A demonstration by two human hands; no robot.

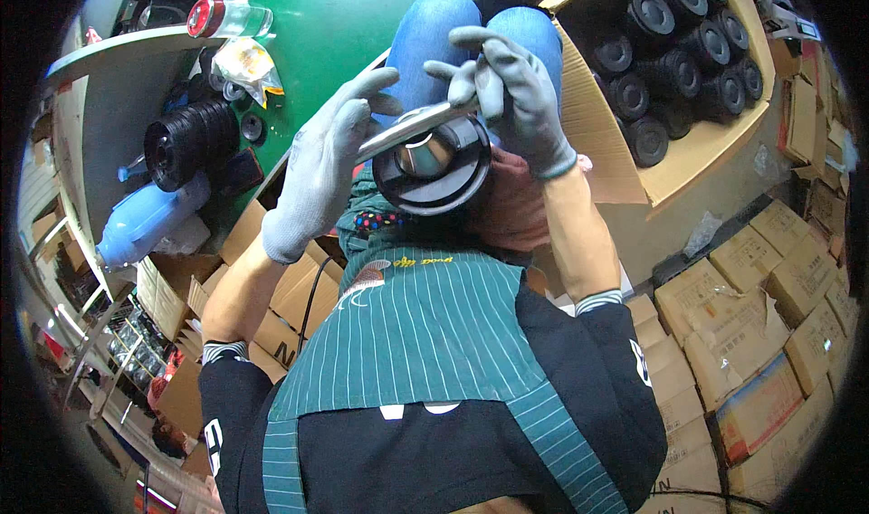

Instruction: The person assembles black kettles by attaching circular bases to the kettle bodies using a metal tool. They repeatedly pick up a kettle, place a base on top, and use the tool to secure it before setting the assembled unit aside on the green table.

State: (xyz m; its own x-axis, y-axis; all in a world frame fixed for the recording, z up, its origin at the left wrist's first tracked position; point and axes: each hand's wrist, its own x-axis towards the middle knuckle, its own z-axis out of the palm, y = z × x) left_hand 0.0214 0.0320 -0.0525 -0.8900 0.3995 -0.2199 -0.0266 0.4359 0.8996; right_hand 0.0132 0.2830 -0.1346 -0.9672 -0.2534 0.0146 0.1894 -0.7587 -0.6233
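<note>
Wearing striped apron (pixel 407 333), apparently steadying silver bar (pixel 412 130) between left hand (pixel 326 157) and right hand (pixel 528 102), over black round part (pixel 444 195); cannot tell clamped grip from loose; next, probably needs careful alignment.

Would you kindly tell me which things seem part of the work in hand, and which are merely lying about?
Likely in use:
silvery strip, between left hand and right hand
black round part
perhaps the carton of black parts

Seemingly just lying about:
red-lidded jar
plastic bag
</note>
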